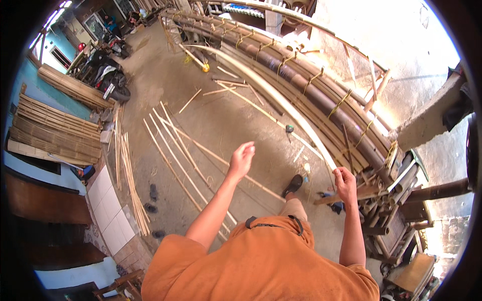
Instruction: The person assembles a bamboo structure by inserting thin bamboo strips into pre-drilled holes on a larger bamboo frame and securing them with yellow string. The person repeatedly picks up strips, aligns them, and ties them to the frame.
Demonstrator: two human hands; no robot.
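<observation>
A long pale bamboo strip (297, 114) is pinched at its near end by my right hand (345, 184). The strip runs away from me in a curve toward the far side of the floor. My left hand (242, 159) is raised in front of me, fingers stretched and nothing in it. Below that hand, several thin bamboo strips (176, 134) lie spread on the concrete. A dark tape measure (289, 129) rests on the floor beside the curved strip, near a thinner strip (261, 109).
Bundled bamboo poles (286, 67) are stacked along the right. Short bamboo pieces (401, 175) and a wooden frame (394, 236) stand at near right. Motorcycles (108, 75), slatted bamboo panels (55, 128) and loose strips (129, 175) line the left. A yellow round object (206, 67) lies farther off.
</observation>
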